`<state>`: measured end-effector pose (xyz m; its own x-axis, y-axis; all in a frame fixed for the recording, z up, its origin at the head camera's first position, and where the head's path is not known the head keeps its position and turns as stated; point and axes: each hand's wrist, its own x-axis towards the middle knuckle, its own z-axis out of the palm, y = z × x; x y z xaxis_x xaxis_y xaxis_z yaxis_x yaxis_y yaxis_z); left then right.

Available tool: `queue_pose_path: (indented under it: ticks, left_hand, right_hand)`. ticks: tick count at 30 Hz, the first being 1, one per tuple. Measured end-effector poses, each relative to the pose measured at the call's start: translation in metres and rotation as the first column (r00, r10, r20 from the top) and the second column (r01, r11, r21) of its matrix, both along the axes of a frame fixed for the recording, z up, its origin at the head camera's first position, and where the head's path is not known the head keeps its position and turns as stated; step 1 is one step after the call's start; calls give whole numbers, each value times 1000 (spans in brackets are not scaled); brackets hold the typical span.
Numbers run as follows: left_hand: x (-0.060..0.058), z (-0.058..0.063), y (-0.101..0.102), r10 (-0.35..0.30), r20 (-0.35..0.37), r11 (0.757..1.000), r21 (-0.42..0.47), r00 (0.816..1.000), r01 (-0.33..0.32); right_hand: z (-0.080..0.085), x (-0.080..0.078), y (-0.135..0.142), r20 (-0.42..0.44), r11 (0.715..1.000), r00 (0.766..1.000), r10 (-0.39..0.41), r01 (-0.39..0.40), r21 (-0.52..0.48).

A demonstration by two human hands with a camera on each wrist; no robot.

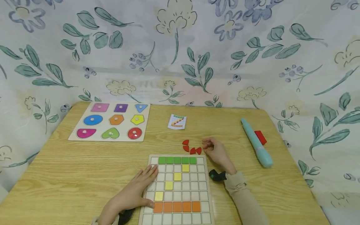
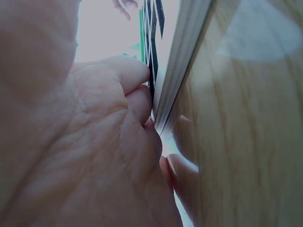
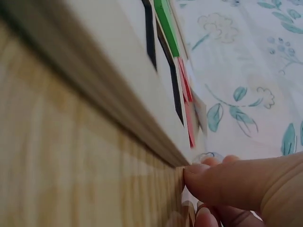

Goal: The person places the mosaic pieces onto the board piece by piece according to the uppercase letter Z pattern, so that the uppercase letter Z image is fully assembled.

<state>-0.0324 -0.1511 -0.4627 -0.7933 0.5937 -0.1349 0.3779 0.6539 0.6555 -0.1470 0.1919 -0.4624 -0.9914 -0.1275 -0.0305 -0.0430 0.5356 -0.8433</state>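
My left hand (image 1: 135, 190) lies along the left edge of a square-grid board (image 1: 212, 215), fingers stretched over its outer squares and thumb by the orange row. In the left wrist view, its palm (image 2: 90, 137) stands beside the board's edge. The grid bears a row of green tiles (image 1: 177, 160), a diagonal of yellow tiles (image 1: 177, 176) and a row of orange tiles (image 1: 177, 207). Beyond its top edge lie several red quarter-circle pieces (image 1: 186, 148). My right hand (image 1: 217, 153) is just right of them, fingers loosely bent, fingertips close to the nearest piece; nothing shows in its grasp.
A pattern card (image 1: 177, 122) lies behind the red pieces. At the back left is a shape puzzle board (image 1: 73, 136) with knobbed pieces. Toward the right are a turquoise tapered tool (image 1: 256, 142) and a red block (image 1: 260, 137). A floral cloth (image 1: 180, 62) hangs behind the table (image 1: 92, 168).
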Motion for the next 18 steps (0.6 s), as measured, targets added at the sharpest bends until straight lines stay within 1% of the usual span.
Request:
queue_pose_path:
  ticks: [3, 6, 10, 12, 18]
  left_hand:
    - [0, 1, 0, 0, 0, 1000, 3, 1000, 0]
    - [1, 1, -1, 2, -1, 1000, 10, 1000, -2]
    - [1, 2, -2, 3, -10, 1000, 19, 1000, -3]
    - [1, 3, -1, 7, -9, 1000, 23, 1000, -7]
    - [1, 4, 1, 16, 12, 1000, 19, 1000, -17]
  right_hand:
    - [-1, 1, -1, -8, 1000, 1000, 14, -14, -6]
    - [0, 0, -3, -31, 996, 995, 93, -93, 5]
    - [-1, 0, -6, -28, 982, 982, 186, -187, -5]
    - [-2, -1, -6, -21, 982, 982, 190, -190, 7]
    - [-1, -1, -5, -10, 990, 990, 141, -141, 31]
